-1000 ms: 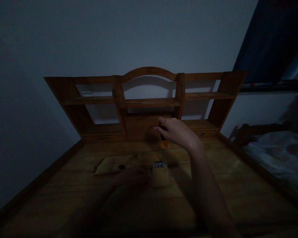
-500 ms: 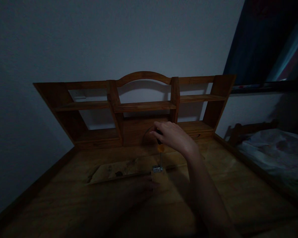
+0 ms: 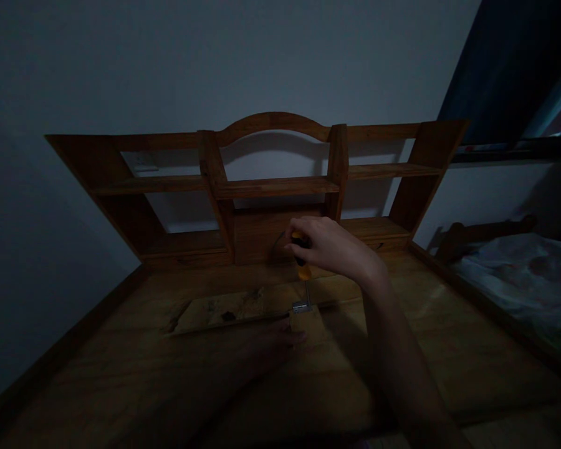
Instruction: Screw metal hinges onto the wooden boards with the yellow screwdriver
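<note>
My right hand (image 3: 325, 244) is closed round the yellow-and-black handle of a screwdriver (image 3: 303, 270). Its shaft points down, leaning slightly, and the tip meets a small metal hinge (image 3: 302, 307). That hinge lies at the far end of a pale wooden block (image 3: 308, 327) on the desk top. In deep shadow, my left hand (image 3: 275, 337) grips the block from its left side, with a finger reaching over the top. Where the screwdriver tip touches the hinge is too dark to make out in detail.
Behind my hands, a wooden shelf unit (image 3: 275, 187) stands against the wall on the desk top (image 3: 135, 349). A long strip of damaged, pale wood (image 3: 224, 312) crosses the desk. To the right are plastic-covered things (image 3: 523, 274) and a dark curtain (image 3: 500, 68).
The view has shifted a little, so the shelf sits higher. More of the screwdriver handle shows in my right hand, and my left hand's fingers show more plainly on the block.
</note>
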The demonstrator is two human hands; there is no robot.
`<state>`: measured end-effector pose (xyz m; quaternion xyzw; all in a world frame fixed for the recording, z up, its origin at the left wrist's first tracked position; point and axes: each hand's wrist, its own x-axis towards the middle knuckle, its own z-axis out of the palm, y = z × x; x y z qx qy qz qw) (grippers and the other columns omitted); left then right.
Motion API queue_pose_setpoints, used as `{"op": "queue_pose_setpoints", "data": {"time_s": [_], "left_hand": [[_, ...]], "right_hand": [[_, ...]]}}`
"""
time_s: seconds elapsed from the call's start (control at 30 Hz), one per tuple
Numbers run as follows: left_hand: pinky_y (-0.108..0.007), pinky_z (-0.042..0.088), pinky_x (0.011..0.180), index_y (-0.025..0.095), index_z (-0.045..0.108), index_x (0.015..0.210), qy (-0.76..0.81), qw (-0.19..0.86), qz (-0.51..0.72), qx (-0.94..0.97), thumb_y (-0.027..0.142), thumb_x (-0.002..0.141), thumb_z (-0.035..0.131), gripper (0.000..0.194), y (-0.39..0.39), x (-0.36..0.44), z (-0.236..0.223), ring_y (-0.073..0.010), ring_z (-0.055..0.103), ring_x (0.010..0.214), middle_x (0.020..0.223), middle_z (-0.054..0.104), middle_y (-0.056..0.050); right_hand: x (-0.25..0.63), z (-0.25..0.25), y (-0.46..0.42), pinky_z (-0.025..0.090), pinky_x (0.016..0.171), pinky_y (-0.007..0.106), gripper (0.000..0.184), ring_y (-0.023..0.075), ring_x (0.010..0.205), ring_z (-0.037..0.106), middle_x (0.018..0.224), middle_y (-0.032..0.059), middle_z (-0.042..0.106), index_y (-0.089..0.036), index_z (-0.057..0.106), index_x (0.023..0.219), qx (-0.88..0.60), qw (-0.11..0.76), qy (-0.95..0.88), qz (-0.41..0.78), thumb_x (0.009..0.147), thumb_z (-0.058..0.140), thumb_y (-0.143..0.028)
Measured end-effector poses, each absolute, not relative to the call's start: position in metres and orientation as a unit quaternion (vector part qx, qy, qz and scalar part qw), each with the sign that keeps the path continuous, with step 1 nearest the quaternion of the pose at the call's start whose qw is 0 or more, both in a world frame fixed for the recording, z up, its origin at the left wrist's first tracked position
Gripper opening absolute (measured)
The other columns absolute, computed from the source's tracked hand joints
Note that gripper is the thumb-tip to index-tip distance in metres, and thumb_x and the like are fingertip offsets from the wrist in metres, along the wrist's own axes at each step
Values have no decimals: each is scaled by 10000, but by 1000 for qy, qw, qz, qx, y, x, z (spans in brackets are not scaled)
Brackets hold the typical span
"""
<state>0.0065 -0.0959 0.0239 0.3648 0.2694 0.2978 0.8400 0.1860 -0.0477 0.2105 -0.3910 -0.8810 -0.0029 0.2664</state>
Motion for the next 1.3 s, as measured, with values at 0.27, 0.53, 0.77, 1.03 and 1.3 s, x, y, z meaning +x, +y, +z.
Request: {"op": "queue_pose_setpoints", "data": {"time_s": [0.27,0.53,0.77,1.03,1.3], "left_hand": [[-423,439,1111,183,706,1159,258,843,296,368,109,824,704,343,-90,7,6,-287,619,1246,1223,711,-121],[-416,430,1117,174,705,1147,260,841,297,371,126,844,693,307,-93,7,9,-295,603,1263,1253,701,-110],[-407,421,1119,183,691,1149,260,845,288,369,130,849,686,304,-93,7,9,-280,626,1227,1230,705,-104],[-400,428,1123,170,702,1098,267,848,296,350,97,835,698,273,-92,6,6,-260,644,1204,1210,709,-105],[-424,407,1142,167,704,1116,263,841,297,368,110,845,678,278,-91,7,2,-279,625,1229,1183,723,-96]], "right_hand": [[193,208,-43,427,858,334,190,237,1004,624,1054,103,674,-179,644,1057,-462,234,-854,-37,965,555,-320],[184,211,-47,432,884,343,278,252,1019,641,1092,121,683,-155,632,1039,-478,206,-853,-37,980,452,-359],[178,210,-51,440,825,338,364,257,982,675,1004,117,726,-179,650,1063,-501,204,-840,-44,1031,398,-439],[173,206,-46,432,788,354,257,264,965,668,1073,121,697,-151,628,1026,-471,206,-853,-91,978,421,-296],[176,206,-45,410,711,341,256,255,887,672,972,100,729,-185,613,998,-486,194,-848,-80,979,444,-375]]}}
